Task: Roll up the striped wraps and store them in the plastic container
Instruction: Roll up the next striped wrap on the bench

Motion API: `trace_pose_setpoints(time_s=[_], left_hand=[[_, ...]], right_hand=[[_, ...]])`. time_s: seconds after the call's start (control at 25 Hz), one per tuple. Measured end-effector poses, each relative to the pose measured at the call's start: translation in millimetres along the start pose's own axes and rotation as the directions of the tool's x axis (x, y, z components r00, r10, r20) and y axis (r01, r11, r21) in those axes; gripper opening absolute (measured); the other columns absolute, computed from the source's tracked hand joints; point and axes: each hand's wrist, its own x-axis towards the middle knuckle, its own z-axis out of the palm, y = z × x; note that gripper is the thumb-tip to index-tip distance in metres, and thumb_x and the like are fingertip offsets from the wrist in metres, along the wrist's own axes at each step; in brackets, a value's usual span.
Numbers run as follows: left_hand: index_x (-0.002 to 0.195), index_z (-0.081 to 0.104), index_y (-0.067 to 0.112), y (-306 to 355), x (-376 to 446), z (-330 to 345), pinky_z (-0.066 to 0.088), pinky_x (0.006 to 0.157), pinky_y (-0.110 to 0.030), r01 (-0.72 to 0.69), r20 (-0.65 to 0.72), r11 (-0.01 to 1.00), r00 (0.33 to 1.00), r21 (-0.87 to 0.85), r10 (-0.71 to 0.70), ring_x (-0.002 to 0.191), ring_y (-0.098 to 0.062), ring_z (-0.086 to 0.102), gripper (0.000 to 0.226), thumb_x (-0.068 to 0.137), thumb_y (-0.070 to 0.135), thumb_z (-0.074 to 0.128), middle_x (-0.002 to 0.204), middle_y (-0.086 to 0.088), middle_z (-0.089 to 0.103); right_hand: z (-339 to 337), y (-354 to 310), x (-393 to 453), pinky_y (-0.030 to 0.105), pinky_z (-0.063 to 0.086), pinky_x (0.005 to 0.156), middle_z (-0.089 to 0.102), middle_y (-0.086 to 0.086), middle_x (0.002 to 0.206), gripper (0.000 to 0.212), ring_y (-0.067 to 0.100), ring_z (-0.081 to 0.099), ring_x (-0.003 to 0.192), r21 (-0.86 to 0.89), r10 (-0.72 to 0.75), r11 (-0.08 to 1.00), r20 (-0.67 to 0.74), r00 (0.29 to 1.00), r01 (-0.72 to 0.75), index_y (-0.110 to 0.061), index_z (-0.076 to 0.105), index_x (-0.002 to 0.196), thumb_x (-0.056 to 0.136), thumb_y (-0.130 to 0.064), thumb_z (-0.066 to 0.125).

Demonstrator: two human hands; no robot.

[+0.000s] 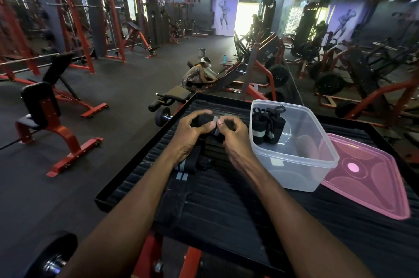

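A black wrap with grey stripes [214, 131] is partly rolled between both hands above the black ribbed tray [226, 205]. My left hand [192, 132] grips the roll from the left; my right hand [233, 134] pinches it from the right. The wrap's loose tail [183, 168] trails down onto the tray toward me. To the right stands the clear plastic container [294, 164], with two rolled striped wraps [267, 126] upright in its far left corner.
A pink lid [367, 178] lies flat right of the container. A dumbbell [163, 116] lies just past the tray's left rim. Red and black gym benches, racks and weight plates fill the floor around; a person crouches by a machine farther back.
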Motion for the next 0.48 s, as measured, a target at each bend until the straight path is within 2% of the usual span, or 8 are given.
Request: trace_pose_setpoints(time_s=[0.08,0.16,0.28,0.36,0.4,0.48], left_hand=[[0.105,0.074,0.014,2.4,-2.5,2.3,0.054,0.09,-0.046,0.058,0.002,0.997,0.998,-0.053,-0.058,0.101,-0.032,0.068,0.041,0.073,0.038,0.083,0.108,-0.013,0.074],[0.104,0.073,0.005,3.5,-3.4,3.3,0.054,0.082,-0.044,0.073,0.007,0.997,0.997,-0.027,-0.073,0.091,-0.032,0.069,0.038,0.081,0.034,0.079,0.101,-0.017,0.075],[0.106,0.072,0.005,3.9,-2.0,-0.3,0.055,0.096,-0.049,0.047,-0.027,0.999,0.999,0.017,-0.046,0.098,-0.029,0.071,0.022,0.085,0.012,0.075,0.104,-0.014,0.076],[0.11,0.071,0.005,4.1,-0.4,-1.7,0.053,0.098,-0.053,0.044,-0.026,0.999,0.999,0.004,-0.044,0.101,-0.029,0.07,0.027,0.084,0.0,0.071,0.107,-0.015,0.075],[0.112,0.07,0.005,4.2,0.0,-1.4,0.053,0.098,-0.053,0.041,-0.017,0.999,0.999,-0.009,-0.041,0.102,-0.03,0.069,0.029,0.083,-0.001,0.072,0.109,-0.016,0.074],[0.111,0.071,0.007,5.5,-0.8,0.5,0.053,0.097,-0.052,0.03,-0.006,0.996,1.0,-0.08,-0.031,0.104,-0.032,0.069,0.032,0.079,0.01,0.078,0.11,-0.017,0.073]], right_hand=[[-1.3,-0.3,-1.0,0.043,0.053,0.098,0.069,0.007,0.108,0.016,0.022,0.065,0.104,0.001,-0.045,0.999,-0.021,0.999,0.045,-0.02,0.063,0.102,0.089,-0.014,0.07],[-2.5,-0.5,-1.2,0.037,0.054,0.096,0.066,0.008,0.119,0.029,0.02,0.063,0.11,0.02,-0.051,0.999,-0.018,0.999,0.051,-0.021,0.058,0.111,0.087,-0.012,0.072],[-2.1,1.0,1.5,0.046,0.056,0.095,0.067,0.005,0.116,0.045,0.025,0.067,0.108,0.093,0.081,0.992,0.033,0.996,-0.084,-0.027,0.055,0.114,0.075,-0.021,0.078],[-1.8,0.4,1.2,0.051,0.057,0.091,0.071,0.006,0.109,0.041,0.028,0.07,0.104,0.105,0.1,0.989,0.06,0.993,-0.106,-0.02,0.058,0.114,0.078,-0.018,0.077],[-2.4,1.0,1.0,0.052,0.058,0.09,0.072,0.007,0.108,0.037,0.03,0.07,0.103,0.093,0.08,0.992,0.047,0.996,-0.084,-0.016,0.059,0.115,0.082,-0.016,0.076],[-2.9,-0.3,-1.7,0.047,0.06,0.085,0.072,0.011,0.108,0.033,0.029,0.071,0.101,0.091,0.027,0.995,0.02,0.999,-0.029,-0.009,0.057,0.118,0.089,-0.011,0.072]])
